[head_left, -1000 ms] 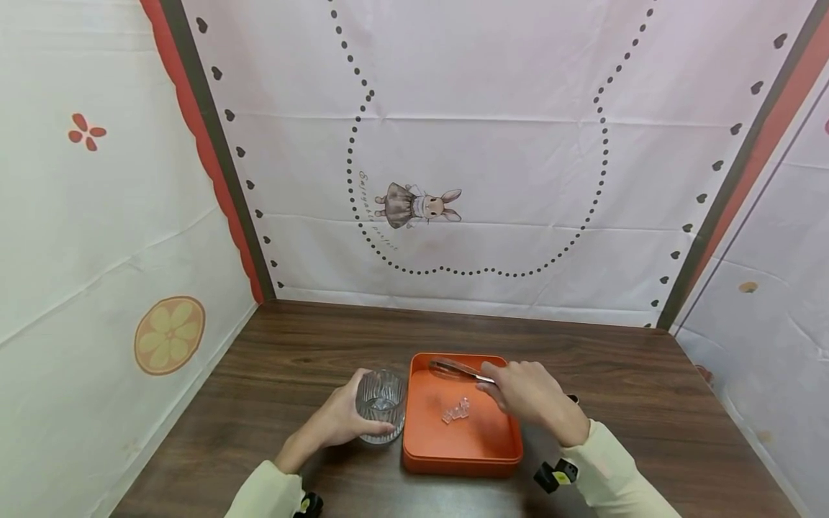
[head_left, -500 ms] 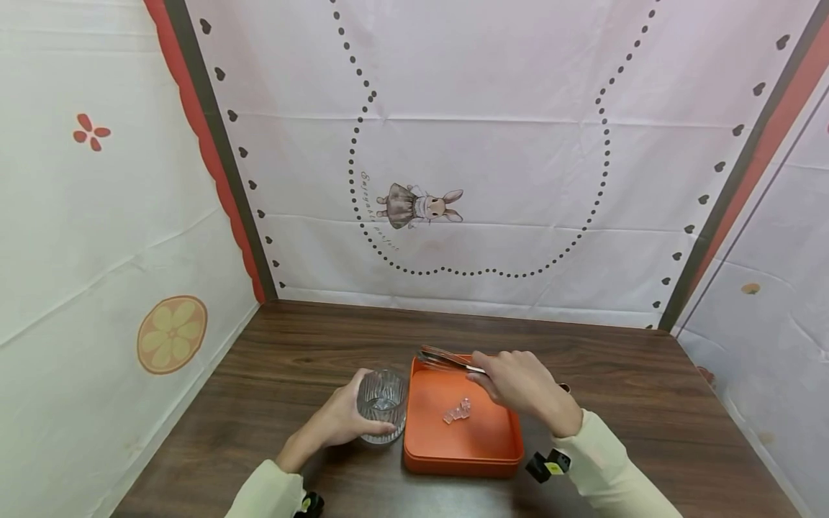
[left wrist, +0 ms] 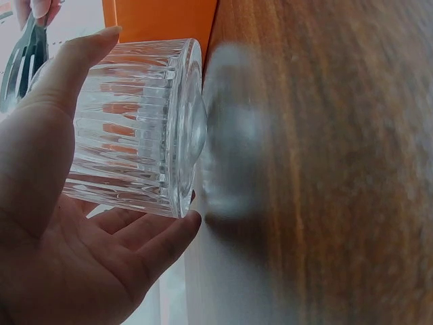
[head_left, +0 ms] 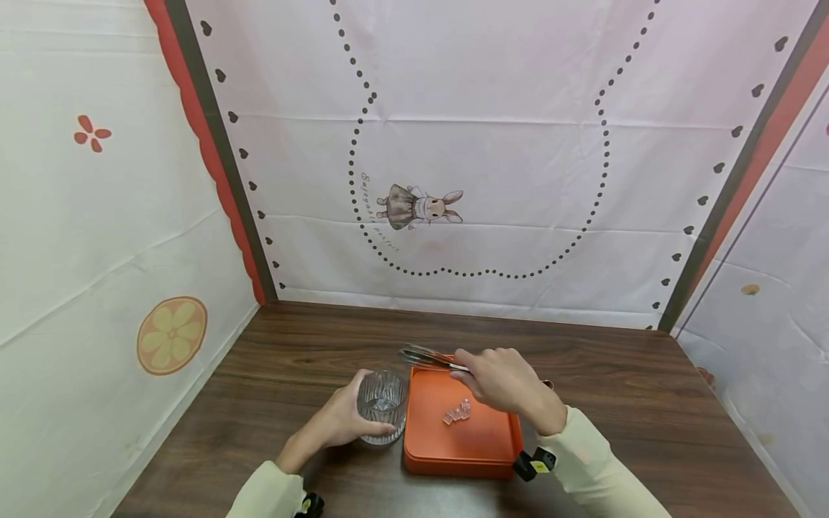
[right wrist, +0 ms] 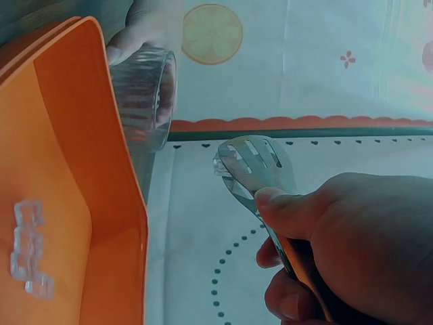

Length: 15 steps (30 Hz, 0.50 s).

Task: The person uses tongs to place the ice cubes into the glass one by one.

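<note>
My left hand [head_left: 342, 419] grips a clear ribbed drinking glass [head_left: 382, 397], thumb on the near side and fingers round the far side. In the left wrist view the glass [left wrist: 125, 128] stands close over the wood. Metal serving tongs [head_left: 429, 357] with slotted heads are held in my right hand [head_left: 508, 385], over the back left corner of an orange tray [head_left: 463, 442]. Between the tong heads, the right wrist view shows a clear ice-like cube [right wrist: 220, 164]. Several more clear cubes [head_left: 457, 411] lie together in the tray.
The glass stands just left of the tray, near its wall. All of this is on a dark wood table [head_left: 311, 338]. White printed cloth [head_left: 492, 180] hangs behind and at both sides.
My right hand has lifted the tongs from inside the tray and carried them left past its back left corner, towards the glass. The left hand and glass have stayed in place.
</note>
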Each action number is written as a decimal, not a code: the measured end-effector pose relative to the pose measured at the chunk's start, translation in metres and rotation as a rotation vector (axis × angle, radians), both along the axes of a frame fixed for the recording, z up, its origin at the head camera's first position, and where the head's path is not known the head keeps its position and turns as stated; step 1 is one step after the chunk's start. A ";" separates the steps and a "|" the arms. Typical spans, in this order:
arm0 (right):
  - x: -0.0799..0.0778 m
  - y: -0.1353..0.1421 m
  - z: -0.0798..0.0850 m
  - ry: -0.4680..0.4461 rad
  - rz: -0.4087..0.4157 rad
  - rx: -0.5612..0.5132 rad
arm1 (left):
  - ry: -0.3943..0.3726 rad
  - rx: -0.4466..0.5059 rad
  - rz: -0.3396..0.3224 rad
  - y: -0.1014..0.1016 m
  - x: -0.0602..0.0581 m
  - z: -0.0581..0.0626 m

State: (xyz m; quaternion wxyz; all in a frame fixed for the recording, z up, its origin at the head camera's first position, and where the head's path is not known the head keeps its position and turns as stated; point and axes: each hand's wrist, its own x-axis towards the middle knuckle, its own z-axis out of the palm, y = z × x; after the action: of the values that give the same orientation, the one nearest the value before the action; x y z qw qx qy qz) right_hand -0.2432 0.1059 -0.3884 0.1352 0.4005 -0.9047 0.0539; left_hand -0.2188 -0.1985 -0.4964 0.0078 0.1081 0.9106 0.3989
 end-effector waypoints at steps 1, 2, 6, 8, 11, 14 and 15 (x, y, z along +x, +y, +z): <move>0.000 -0.002 0.000 0.002 0.001 -0.001 | 0.001 0.000 -0.001 0.000 0.000 0.000; 0.000 -0.003 0.001 0.008 0.002 -0.002 | 0.002 -0.001 0.000 0.000 0.000 0.000; 0.002 -0.008 0.001 0.019 0.006 -0.006 | -0.005 -0.008 0.003 0.000 0.000 -0.001; 0.002 -0.010 0.001 0.014 0.008 -0.005 | -0.012 -0.010 0.003 0.000 0.000 -0.001; 0.003 -0.012 0.002 0.001 0.017 -0.007 | -0.016 -0.013 0.006 0.001 0.000 0.000; 0.004 -0.014 0.002 -0.002 0.028 -0.007 | -0.015 -0.015 0.011 0.001 0.000 0.001; 0.004 -0.015 0.002 0.001 0.031 -0.006 | -0.015 -0.015 0.012 0.001 0.000 0.001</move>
State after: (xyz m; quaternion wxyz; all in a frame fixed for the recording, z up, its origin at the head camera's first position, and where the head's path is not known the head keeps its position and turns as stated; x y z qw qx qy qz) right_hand -0.2395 0.0909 -0.3864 0.1360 0.4142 -0.8980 0.0588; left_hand -0.2186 -0.1970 -0.4953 0.0128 0.0994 0.9141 0.3930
